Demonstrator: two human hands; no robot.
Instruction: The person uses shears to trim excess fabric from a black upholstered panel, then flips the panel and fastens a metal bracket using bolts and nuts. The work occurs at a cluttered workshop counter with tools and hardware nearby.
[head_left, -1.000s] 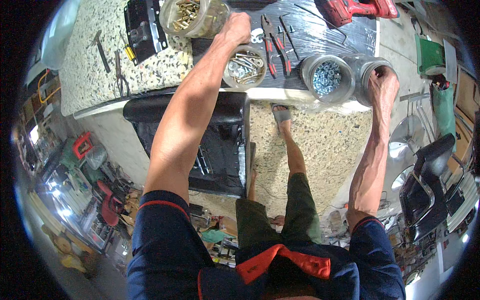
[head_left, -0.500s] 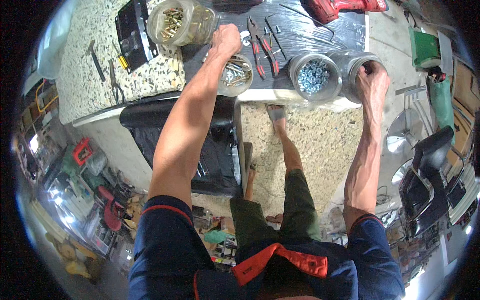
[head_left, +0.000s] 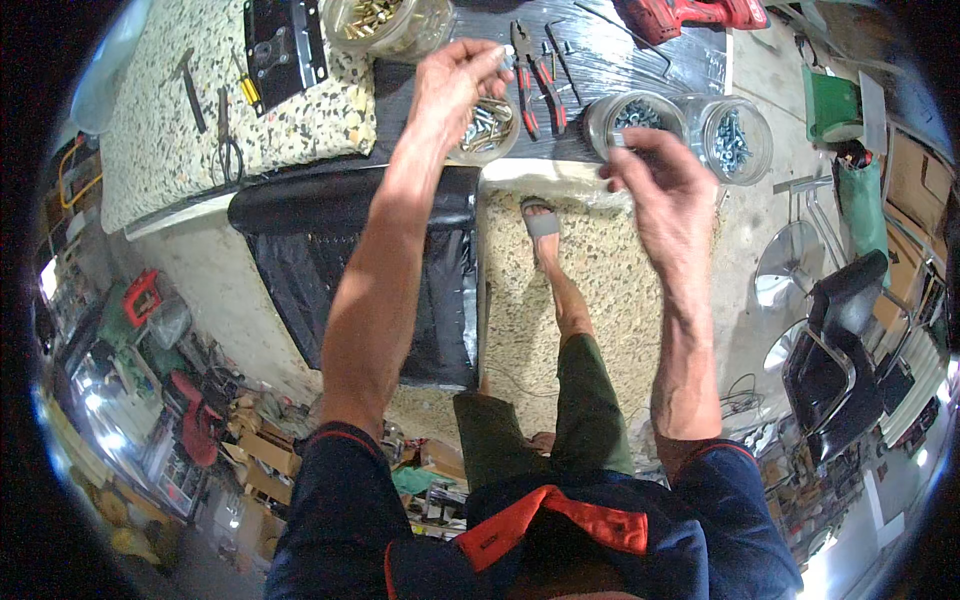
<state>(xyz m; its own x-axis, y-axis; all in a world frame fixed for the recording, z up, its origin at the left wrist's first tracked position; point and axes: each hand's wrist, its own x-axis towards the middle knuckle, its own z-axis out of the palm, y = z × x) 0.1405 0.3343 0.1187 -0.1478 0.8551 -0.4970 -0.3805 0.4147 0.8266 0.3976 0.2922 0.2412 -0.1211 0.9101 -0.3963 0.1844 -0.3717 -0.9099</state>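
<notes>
My left hand (head_left: 450, 90) is closed in a pinch above the table, with a small pale metal piece (head_left: 508, 56) at its fingertips. Beneath its wrist stands a clear jar of long silver and brassy screws (head_left: 488, 130). My right hand (head_left: 668, 190), slightly blurred, hovers at the table's front edge with curled fingers; what they hold is too small to make out. Just beyond it is a clear jar of bluish metal nuts (head_left: 632, 112), partly covered by the fingers. To its right lies another clear jar with small bluish bolts (head_left: 733, 140).
Pliers with red handles (head_left: 540, 90) and hex keys (head_left: 570, 70) lie mid-table. A red power tool (head_left: 690, 15) is at the far right. Brass fasteners fill a jar (head_left: 385, 22) at the back. Scissors (head_left: 228, 150), a hammer (head_left: 190, 90) and a black metal plate (head_left: 285, 50) are left.
My right hand has come out of the rightmost jar and moved left, toward the nut jar. My left hand has turned and shifted slightly right, showing a small piece at its fingertips.
</notes>
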